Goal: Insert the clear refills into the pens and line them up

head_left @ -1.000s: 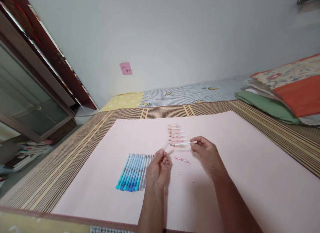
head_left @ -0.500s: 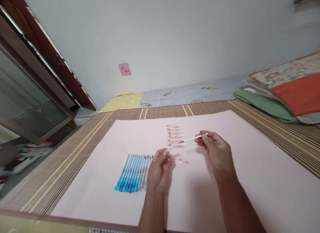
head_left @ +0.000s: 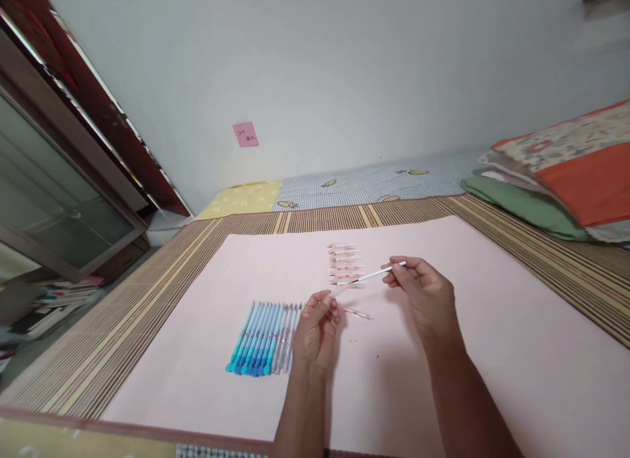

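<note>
My right hand (head_left: 420, 287) pinches a thin white pen refill (head_left: 378, 273) near its right end. The refill slants down to the left, with its dark tip pointing at my left hand (head_left: 317, 323). Between the left thumb and fingers is a pale, see-through pen barrel (head_left: 339, 290), mostly hidden by the hand. The refill's tip meets or overlaps the barrel's far end; I cannot tell whether it is inside. A pink-patterned clear pen part (head_left: 360, 313) lies just right of the left hand. Beyond both hands, several slim white and pink pen pieces (head_left: 346, 260) lie in a row.
Blue pens (head_left: 256, 340) lie side by side left of my left forearm, with clear pens (head_left: 285, 340) beside them. All rest on a pale pink sheet (head_left: 187, 353) over a striped mat (head_left: 98, 340). Folded cloths (head_left: 566, 182) are stacked at right, against the wall (head_left: 344, 84).
My right hand has shifted slightly left, bringing the refill's dark tip nearer the barrel. The left hand stays almost in place, and the laid-out pens have not moved.
</note>
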`<state>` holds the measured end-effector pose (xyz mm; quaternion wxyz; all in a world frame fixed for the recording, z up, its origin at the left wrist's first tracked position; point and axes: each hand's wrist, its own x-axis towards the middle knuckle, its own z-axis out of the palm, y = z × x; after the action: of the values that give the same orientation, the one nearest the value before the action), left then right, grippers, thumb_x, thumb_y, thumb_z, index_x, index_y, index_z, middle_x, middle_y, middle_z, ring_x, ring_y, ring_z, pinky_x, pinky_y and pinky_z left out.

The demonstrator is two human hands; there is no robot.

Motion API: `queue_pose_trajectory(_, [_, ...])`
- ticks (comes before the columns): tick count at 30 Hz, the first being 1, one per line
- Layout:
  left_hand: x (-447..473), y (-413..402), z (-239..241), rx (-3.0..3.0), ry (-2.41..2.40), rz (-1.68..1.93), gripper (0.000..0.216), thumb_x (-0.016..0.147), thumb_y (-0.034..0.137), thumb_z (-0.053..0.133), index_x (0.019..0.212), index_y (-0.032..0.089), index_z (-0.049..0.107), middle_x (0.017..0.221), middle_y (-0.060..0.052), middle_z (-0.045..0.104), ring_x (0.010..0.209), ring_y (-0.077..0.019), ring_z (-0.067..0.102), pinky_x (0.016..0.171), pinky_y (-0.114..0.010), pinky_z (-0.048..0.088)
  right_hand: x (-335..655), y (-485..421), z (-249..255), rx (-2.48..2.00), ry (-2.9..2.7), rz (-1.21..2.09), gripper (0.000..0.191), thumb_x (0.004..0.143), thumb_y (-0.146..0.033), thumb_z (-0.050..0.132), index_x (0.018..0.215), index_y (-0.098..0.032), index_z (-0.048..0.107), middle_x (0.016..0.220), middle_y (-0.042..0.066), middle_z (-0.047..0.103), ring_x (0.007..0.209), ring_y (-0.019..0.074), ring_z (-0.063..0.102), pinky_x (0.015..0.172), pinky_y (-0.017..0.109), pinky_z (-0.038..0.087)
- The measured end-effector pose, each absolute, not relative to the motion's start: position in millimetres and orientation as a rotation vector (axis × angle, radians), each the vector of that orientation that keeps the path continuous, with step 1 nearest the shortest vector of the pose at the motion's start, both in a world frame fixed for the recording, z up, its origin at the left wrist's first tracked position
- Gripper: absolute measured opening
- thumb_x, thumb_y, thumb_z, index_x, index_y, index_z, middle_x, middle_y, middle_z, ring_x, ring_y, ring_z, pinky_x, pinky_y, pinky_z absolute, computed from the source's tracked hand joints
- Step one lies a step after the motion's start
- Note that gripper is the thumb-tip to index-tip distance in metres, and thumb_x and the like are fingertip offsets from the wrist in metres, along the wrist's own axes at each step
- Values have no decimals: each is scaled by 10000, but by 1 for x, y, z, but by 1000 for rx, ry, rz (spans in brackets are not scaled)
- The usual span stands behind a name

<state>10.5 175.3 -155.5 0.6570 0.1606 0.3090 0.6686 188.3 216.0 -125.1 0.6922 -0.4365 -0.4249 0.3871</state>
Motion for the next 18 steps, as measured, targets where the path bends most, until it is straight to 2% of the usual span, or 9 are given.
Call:
queue_pose_trajectory(10, [12,174,-155,419,721,1502,280,639,205,885,823,127,690,707,-22,658,590,-66,567,589,-158,473,184,213,-123,-998,-1039,862,237,800,-385,752,935,-193,727,819,52,731,658,157,644,651,315,543])
queue_pose_trajectory(14, [13,175,-154,405,738,1535,303,619,199,903,826,128,693,710,-23,666,616,-73,588,622,-168,493,183,213,-126,-1001,-1071,885,249,817,-404,739,957,-198,731,742,35,713,666,165,646,666,317,536])
queue_pose_trajectory(18, [13,176,-153,414,762,1578,334,606,188,908,858,133,695,708,-19,669,632,-80,599,628,-173,493,187,215,-130,-990,-1088,914,248,846,-412,713,981,-205,732,853,53,740,691,160,646,689,321,533])
